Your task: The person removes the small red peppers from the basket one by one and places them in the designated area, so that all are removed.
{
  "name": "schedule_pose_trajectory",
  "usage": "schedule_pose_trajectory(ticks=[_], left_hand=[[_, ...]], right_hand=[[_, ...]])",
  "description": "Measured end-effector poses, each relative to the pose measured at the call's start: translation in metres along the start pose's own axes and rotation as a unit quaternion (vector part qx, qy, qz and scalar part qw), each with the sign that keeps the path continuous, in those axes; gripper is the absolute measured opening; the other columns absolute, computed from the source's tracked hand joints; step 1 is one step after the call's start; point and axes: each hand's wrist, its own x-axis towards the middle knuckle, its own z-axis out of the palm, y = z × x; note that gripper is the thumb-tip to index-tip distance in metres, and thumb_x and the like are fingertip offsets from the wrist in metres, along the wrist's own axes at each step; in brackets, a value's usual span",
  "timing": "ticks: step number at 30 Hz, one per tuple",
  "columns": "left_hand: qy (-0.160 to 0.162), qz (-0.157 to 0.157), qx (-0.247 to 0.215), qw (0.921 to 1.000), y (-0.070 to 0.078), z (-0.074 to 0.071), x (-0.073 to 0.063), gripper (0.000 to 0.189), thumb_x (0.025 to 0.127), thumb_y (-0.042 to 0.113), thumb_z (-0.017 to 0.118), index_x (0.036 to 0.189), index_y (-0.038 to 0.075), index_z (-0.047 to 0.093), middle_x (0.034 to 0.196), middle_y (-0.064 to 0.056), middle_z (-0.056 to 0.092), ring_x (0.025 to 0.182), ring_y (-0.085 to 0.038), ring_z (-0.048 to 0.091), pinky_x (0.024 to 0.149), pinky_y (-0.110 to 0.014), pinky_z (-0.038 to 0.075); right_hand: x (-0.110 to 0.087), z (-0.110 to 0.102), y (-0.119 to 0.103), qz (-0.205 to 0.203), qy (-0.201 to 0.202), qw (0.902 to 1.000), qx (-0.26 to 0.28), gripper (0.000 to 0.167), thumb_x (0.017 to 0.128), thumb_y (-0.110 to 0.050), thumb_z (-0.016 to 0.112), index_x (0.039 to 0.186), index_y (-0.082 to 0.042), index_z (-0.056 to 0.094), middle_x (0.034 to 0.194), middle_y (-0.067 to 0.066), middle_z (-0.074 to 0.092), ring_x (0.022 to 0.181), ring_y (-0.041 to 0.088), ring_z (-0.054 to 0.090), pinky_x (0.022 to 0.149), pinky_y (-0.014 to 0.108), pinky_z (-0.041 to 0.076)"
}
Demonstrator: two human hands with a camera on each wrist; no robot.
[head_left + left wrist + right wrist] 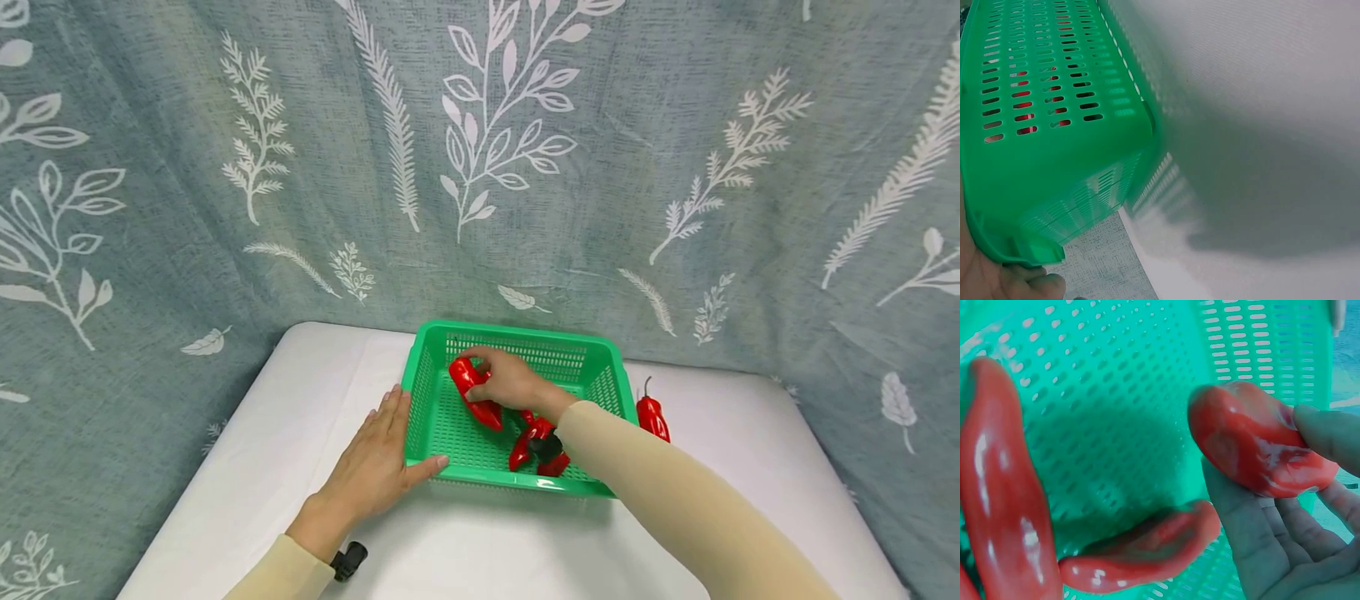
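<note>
A green perforated plastic basket (517,477) stands on the white table. My right hand (510,379) reaches inside it and grips a glossy red pepper (463,377) between thumb and fingers. The right wrist view shows that gripped pepper (1254,440) above the basket floor, with a curved red pepper (1141,562) and a longer one (1007,500) lying nearby. Several red peppers (522,450) lie in the basket's front right part, partly hidden by the right wrist and its camera. My left hand (371,462) rests against the basket's left rim, fingers extended and thumb at the front corner.
Just outside the basket's right side lies a red pepper (652,418) with a stem, partly hidden by the right sleeve. A grey-green leaf-patterned curtain (510,275) hangs behind and beside the white table (480,542).
</note>
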Motion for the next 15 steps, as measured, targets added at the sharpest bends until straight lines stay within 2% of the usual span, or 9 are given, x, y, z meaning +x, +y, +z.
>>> schedule_pose_trajectory(ticks=[15], left_hand=[[0.009,0.001,-0.005,0.9999,0.002,0.000,-0.002,0.117,0.095,0.078,0.055,0.165,-0.008,0.018,0.175,-0.024,0.014,0.163,-0.038,0.014,0.130,-0.058,0.023]], right_hand=[[-0.033,-0.026,-0.008,0.012,0.010,0.9996,0.025,0.070,0.091,-0.014,0.084,0.154,-0.022,0.054,0.133,0.016,0.065,0.097,0.025,0.073,0.074,0.035,0.064]])
